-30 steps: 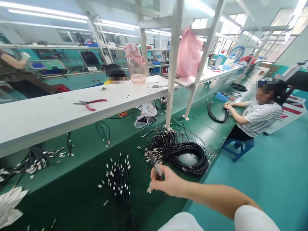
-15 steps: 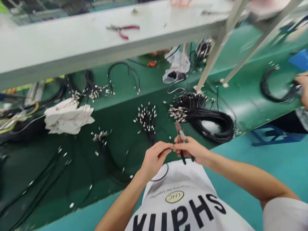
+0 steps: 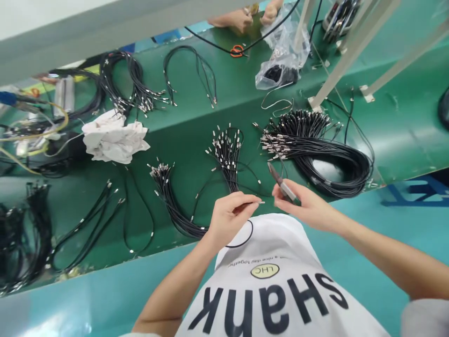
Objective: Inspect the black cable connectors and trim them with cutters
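Observation:
My left hand (image 3: 229,213) pinches a thin black cable (image 3: 242,241) whose metal tip sticks out to the right, and the cable loops down over my white shirt. My right hand (image 3: 303,206) is closed on small pliers (image 3: 280,180) that point up and left, a short gap away from the cable tip. Both hands hover over the near edge of the green workbench (image 3: 196,154). Just beyond them lies a bundle of black cables with metal ends (image 3: 228,150), and a large coil of such cables (image 3: 322,150) sits to the right.
A crumpled white cloth (image 3: 112,135) lies at the left, with more cable bundles (image 3: 168,196) around it. A clear plastic bag (image 3: 284,61) and white frame legs (image 3: 336,61) stand at the back right. Another person's hands (image 3: 245,16) work at the far edge.
The view has tilted down from the room to the bench. My left hand came into view holding a cable, and my two hands, together half a second ago, have drawn slightly apart.

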The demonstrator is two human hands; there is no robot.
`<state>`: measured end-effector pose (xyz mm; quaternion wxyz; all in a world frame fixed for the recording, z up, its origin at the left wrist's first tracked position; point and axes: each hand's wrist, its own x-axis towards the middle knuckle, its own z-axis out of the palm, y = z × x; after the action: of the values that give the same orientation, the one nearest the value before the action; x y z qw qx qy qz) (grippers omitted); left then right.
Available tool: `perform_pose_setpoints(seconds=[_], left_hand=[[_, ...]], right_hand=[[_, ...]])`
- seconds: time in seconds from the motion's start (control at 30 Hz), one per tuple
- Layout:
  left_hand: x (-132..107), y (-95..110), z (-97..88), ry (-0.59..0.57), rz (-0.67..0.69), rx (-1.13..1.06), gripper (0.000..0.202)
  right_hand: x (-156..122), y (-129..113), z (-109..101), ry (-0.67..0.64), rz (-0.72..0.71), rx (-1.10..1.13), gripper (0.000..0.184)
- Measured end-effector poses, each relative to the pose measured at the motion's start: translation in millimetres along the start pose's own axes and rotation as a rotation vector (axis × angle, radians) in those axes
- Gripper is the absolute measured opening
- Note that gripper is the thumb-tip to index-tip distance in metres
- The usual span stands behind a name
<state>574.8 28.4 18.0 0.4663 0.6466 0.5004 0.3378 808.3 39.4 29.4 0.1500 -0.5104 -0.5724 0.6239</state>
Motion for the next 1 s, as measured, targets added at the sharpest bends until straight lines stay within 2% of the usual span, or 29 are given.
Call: perform_pose_setpoints(seconds=[0.07, 0.13, 0.23, 0.37, 0.53, 1.0], left_hand=[[-1.9, 2.8, -4.0, -0.028, -0.095, -0.054, 0.012], [-4.6, 2.0, -5.8, -0.059, -0.151, -0.094, 0.012], [-8.6, -1.1, -4.1, -0.064, -0.152, -0.088, 0.011], [-11.8, -0.5, -0.3, -0.064, -0.112, -0.025, 0.013], [-15.3, 2.0, 0.3, -0.084, -0.097, 0.042, 0.013], [-20.7, 1.1, 8.9, -0.113, -0.093, 0.062, 0.012]], right_hand=[[-8.4, -2.7, -11.5, 0.053, -0.089, -0.406, 0.019], [-15.8, -5.2, -19.2, 0.055, -0.161, -0.705, 0.026], [-22.7, -8.9, -23.0, 0.007, -0.246, -0.992, 0.028], [-26.6, -15.6, -20.9, -0.022, -0.311, -1.235, 0.026], [-29.4, -22.6, -18.4, -0.017, -0.334, -1.379, 0.020], [-36.4, -17.2, -16.0, -0.015, -0.373, -1.461, 0.019]])
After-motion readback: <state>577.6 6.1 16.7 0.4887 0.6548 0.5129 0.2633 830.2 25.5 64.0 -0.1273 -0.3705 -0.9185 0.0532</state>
